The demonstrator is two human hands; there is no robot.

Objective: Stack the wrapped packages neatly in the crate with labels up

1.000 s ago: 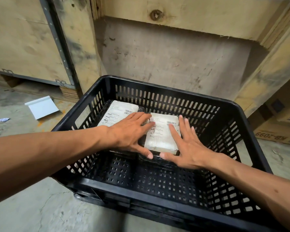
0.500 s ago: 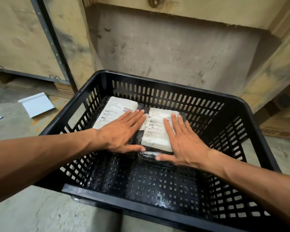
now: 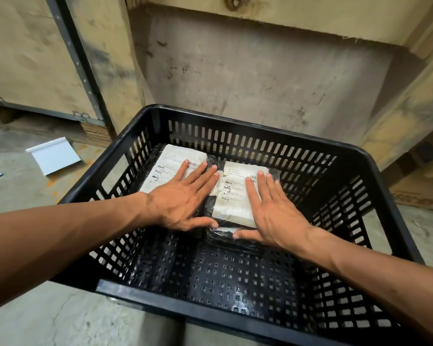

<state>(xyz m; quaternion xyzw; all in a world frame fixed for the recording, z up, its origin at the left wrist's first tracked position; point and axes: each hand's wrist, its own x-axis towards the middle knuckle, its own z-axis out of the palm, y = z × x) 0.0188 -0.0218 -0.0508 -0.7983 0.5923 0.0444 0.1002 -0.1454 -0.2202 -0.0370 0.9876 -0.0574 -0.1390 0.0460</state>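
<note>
A black slatted plastic crate (image 3: 375, 171) stands on the concrete floor in front of me. Two black-wrapped packages with white labels facing up lie side by side at its far end. The left package (image 3: 170, 161) lies under my left hand (image 3: 183, 198), which rests flat on it with fingers spread. The right package (image 3: 235, 196) sits on top of another black-wrapped package whose near edge shows below it. My right hand (image 3: 273, 208) lies flat on the right package's label, thumb at its near edge. Neither hand grips anything.
Plywood boxes (image 3: 35, 58) stand behind and to the left of the crate, and a grey wall panel (image 3: 260, 76) directly behind. A white sheet (image 3: 54, 158) lies on the floor at left. A cardboard box (image 3: 420, 191) sits at right. The crate's near half holds nothing.
Both hands slid slightly toward the crate's far end and flattened on the labels. The left hand's fingers moved off the right package onto the left one. The camera dipped a little.
</note>
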